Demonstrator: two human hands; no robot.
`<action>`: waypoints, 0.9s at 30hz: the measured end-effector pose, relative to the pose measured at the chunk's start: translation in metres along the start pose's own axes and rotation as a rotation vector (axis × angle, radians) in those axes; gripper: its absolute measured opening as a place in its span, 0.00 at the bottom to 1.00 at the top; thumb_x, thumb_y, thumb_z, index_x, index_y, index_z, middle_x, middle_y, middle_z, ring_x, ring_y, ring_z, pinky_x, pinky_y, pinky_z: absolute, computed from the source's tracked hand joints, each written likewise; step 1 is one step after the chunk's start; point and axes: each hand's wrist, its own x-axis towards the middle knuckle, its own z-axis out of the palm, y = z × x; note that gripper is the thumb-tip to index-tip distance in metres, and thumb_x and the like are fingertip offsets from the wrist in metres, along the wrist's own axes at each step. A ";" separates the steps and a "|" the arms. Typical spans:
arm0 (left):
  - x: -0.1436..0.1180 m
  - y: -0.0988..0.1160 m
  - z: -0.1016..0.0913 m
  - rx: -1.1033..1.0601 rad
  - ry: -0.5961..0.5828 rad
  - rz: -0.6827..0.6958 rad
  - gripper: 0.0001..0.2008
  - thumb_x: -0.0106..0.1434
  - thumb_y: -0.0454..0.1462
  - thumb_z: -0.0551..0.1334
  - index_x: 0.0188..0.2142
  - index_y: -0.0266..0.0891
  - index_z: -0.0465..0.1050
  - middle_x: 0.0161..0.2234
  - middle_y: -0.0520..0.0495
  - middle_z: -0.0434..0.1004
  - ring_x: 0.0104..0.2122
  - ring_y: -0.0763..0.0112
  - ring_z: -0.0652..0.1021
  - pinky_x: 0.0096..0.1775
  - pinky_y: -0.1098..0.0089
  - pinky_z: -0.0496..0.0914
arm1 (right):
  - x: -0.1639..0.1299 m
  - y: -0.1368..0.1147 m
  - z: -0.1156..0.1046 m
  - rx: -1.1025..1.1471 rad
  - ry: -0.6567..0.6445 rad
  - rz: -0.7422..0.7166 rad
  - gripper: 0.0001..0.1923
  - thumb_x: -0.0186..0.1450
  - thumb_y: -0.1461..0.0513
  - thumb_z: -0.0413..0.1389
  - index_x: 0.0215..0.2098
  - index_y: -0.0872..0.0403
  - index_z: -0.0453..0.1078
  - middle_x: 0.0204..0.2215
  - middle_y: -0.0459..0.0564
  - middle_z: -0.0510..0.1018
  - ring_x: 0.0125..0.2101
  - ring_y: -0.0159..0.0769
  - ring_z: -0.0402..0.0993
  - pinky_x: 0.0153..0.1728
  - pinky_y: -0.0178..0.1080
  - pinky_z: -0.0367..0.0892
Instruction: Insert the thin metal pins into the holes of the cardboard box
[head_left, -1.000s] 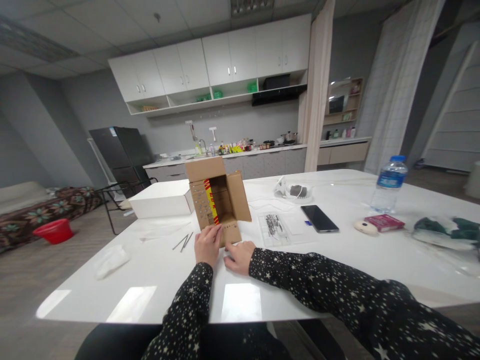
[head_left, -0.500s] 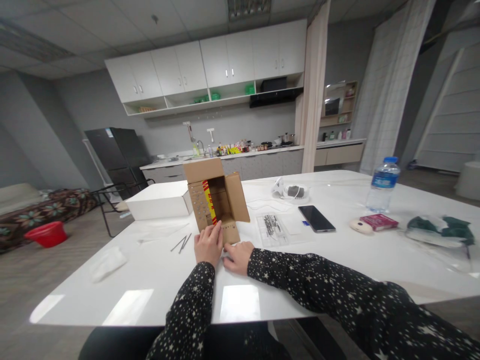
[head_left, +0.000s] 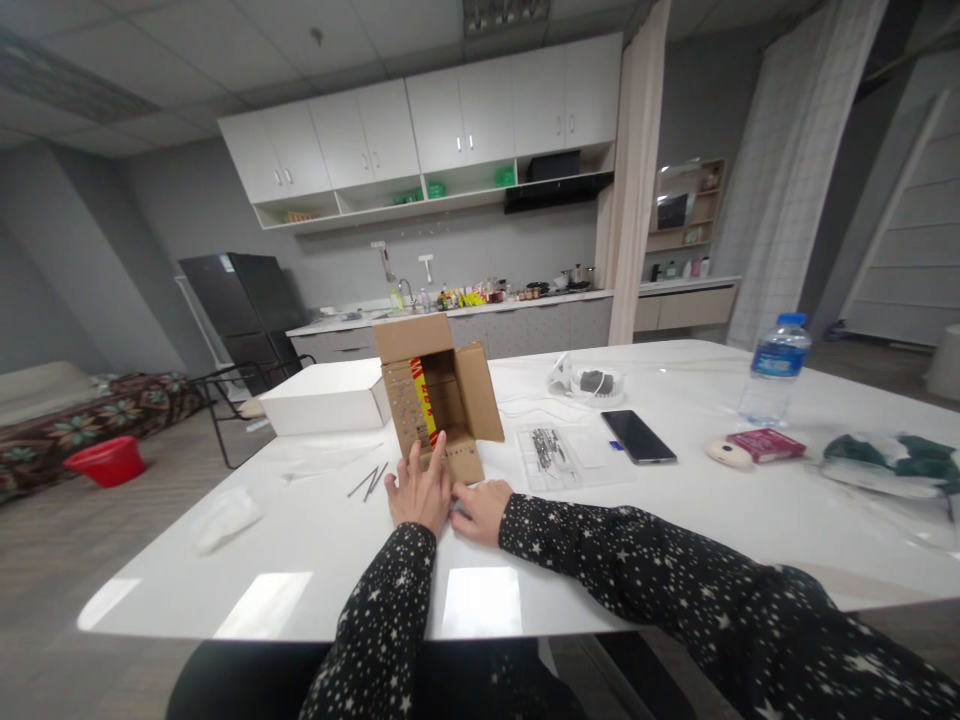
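A cardboard box [head_left: 468,464] stands on the white table with its flaps open and its hollow inside facing me. Small shiny dots cover its left face, beside a strip of yellow and red tape [head_left: 424,402]. My left hand [head_left: 421,490] lies against the lower front of the box, its fingers spread and the fingertips on the cardboard. Close beside it, my right hand [head_left: 484,510] rests low by the bottom flap with its fingers curled in. What it pinches, if anything, is hidden. A few thin metal rods [head_left: 370,482] lie left of my left hand.
To the right are a clear case of small metal parts [head_left: 547,455], a phone [head_left: 637,437], a maroon box [head_left: 766,445] and a water bottle [head_left: 776,370]. A white box [head_left: 324,398] stands behind left; crumpled white plastic [head_left: 226,518] lies at front left.
My left hand's fingers have spread apart from a closer grouping on the box. The right hand keeps its place by the bottom flap. The whole view has shifted slightly.
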 end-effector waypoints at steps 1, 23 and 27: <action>-0.001 0.000 0.000 0.006 -0.007 -0.005 0.27 0.64 0.41 0.52 0.62 0.55 0.51 0.59 0.40 0.60 0.50 0.51 0.66 0.49 0.46 0.58 | 0.000 0.000 0.000 0.001 -0.001 0.001 0.18 0.64 0.51 0.45 0.44 0.52 0.65 0.34 0.54 0.79 0.33 0.43 0.76 0.32 0.39 0.63; -0.004 -0.005 0.006 -0.081 -0.018 0.030 0.21 0.64 0.41 0.52 0.57 0.54 0.63 0.61 0.42 0.58 0.55 0.46 0.61 0.52 0.39 0.52 | 0.000 0.000 0.000 0.010 0.024 -0.015 0.17 0.63 0.52 0.45 0.43 0.52 0.65 0.34 0.53 0.79 0.33 0.43 0.76 0.31 0.39 0.63; -0.005 -0.005 0.009 -0.042 -0.026 0.049 0.21 0.64 0.42 0.52 0.56 0.53 0.65 0.60 0.42 0.59 0.55 0.47 0.61 0.52 0.40 0.53 | 0.000 0.000 -0.001 0.000 0.009 -0.012 0.17 0.64 0.51 0.45 0.44 0.52 0.65 0.34 0.53 0.79 0.33 0.43 0.76 0.31 0.39 0.63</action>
